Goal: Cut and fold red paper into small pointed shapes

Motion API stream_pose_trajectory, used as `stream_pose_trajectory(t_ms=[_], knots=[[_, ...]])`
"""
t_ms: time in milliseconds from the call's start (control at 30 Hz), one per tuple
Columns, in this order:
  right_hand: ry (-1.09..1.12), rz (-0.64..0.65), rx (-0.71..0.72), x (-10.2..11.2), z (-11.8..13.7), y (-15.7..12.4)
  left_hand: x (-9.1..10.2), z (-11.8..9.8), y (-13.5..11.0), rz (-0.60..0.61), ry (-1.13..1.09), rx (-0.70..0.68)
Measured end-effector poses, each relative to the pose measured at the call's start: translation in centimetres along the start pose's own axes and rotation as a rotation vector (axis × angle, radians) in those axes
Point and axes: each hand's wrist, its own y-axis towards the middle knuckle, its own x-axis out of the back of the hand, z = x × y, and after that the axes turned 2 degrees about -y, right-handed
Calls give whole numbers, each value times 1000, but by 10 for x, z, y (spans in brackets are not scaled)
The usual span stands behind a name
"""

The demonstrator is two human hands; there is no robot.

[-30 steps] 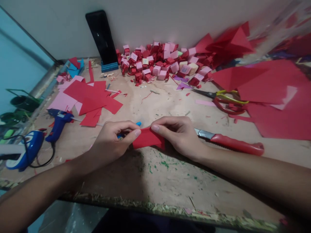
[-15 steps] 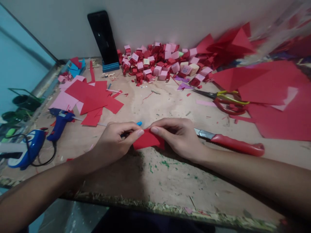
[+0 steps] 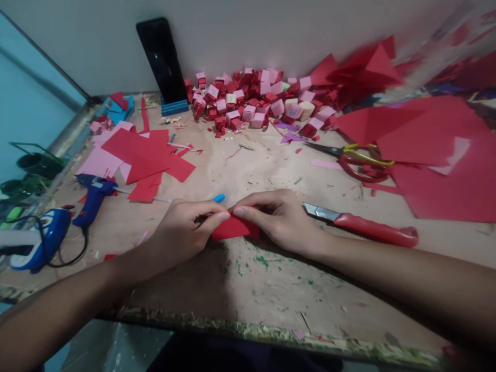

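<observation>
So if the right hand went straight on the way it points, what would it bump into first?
Probably the left hand: it faces the right hand across the red paper that both pinch, though depth is unclear.

Dim, flat light overall. Dark shadow on worktop point(image 3: 263, 165) below left hand point(image 3: 182, 227). Tiny glint on phone point(image 3: 163, 64). Image soft; upper-right scraps point(image 3: 461, 35) smeared, wide-angle stretch toward edges.

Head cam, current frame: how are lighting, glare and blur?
Head view: dim, uneven light, with a dark shadow on the tabletop below the hands; head view: the red paper between them shows little surface detail; head view: a faint glint on the dark phone; head view: upper right corner smeared, the red scraps there hard to make out.
</observation>
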Motion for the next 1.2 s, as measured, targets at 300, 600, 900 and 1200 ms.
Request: stream_pose_trajectory(t_ms=[300, 600, 900, 1200], knots=[[-7, 2, -2, 1, -4, -1, 1, -2, 4, 12, -60, 100], [-41, -1, -27, 1, -1, -1, 2, 2, 4, 51, -93, 86], [-88, 58, -23, 6, 6, -6, 1, 2, 0, 152, -121, 52], [-660, 106, 500, 35, 23, -57, -16, 13, -6, 17, 400, -425]])
